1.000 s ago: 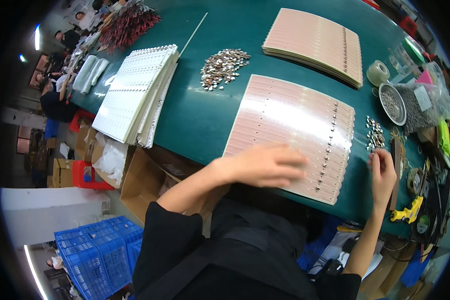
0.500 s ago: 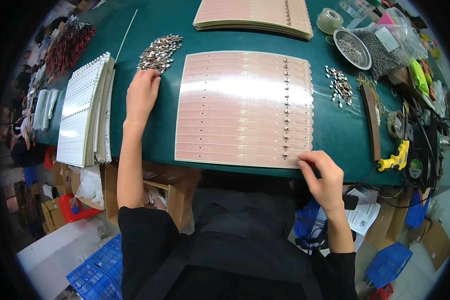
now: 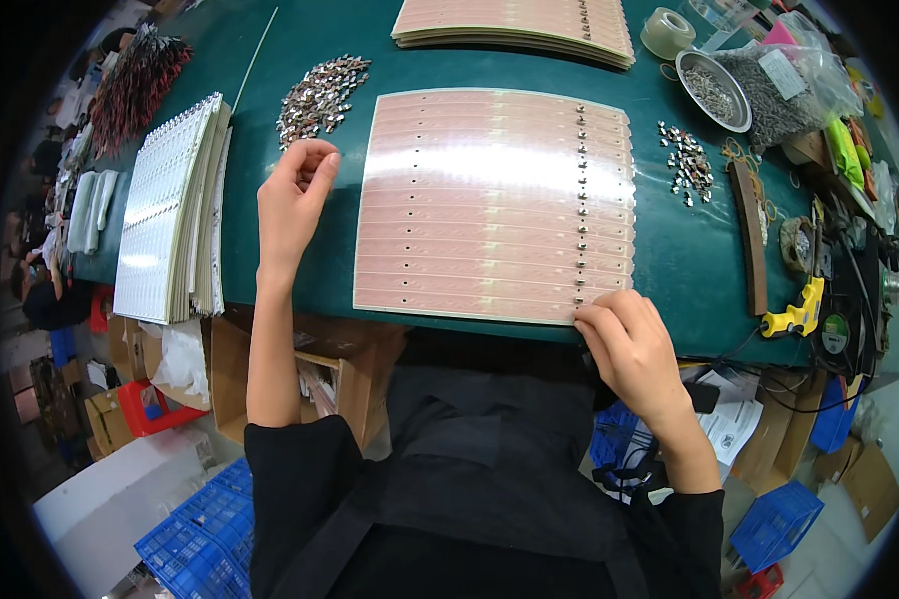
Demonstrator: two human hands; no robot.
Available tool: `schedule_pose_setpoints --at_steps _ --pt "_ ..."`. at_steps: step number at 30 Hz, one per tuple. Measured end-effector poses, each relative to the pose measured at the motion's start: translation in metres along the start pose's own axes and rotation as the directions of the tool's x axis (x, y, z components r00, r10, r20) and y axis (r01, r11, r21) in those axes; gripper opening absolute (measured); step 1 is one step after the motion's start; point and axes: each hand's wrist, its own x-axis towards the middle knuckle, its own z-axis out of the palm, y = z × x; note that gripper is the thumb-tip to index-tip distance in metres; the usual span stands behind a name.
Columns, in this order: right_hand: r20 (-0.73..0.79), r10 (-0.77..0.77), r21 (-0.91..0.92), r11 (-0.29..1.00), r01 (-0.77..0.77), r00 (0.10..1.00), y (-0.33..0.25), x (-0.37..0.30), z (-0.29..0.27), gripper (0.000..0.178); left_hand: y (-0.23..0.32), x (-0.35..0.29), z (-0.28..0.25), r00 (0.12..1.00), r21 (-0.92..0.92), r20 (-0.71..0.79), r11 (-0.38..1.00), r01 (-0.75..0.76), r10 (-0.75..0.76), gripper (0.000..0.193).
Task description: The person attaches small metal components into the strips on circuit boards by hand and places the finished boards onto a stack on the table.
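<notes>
A pink, slatted circuit-board panel (image 3: 489,220) lies flat before me, with a column of small metal parts (image 3: 582,194) along its right side and a column of small holes along its left. At the panel's lower right corner, my right hand (image 3: 634,349) has thumb and forefinger closed on the edge. My left hand (image 3: 295,200) is held just below a pile of small shiny metal pieces (image 3: 322,97), its fingers curled in against the thumb. What lies inside those fingers, if anything, is hidden. A smaller heap of metal pieces (image 3: 687,165) lies right of the panel.
More pink panels (image 3: 509,25) are stacked at the far edge. White panels (image 3: 165,220) stand on the left. At right are a metal bowl (image 3: 712,92), a bag of small parts (image 3: 769,95), a brown bar (image 3: 747,240), a tape roll (image 3: 666,33) and a yellow glue gun (image 3: 795,309).
My left hand has drawn back slightly from the pile, and its fingers have curled in. My right hand has slid left along the panel's near edge. The whole view has shifted a little.
</notes>
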Motion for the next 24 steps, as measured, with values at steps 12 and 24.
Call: schedule_pose_setpoints --at_steps 12,24 --pt "0.082 -0.051 -0.105 0.993 0.06 0.995 0.001 0.003 -0.001 0.017 0.0 0.003 -0.008 0.992 0.13 -0.052 0.986 -0.108 0.116 0.014" --pt "0.068 -0.09 -0.098 0.991 0.097 0.994 0.001 0.0 0.0 0.018 -0.052 0.037 -0.02 0.977 0.391 -0.067 0.906 -0.163 0.204 0.015"
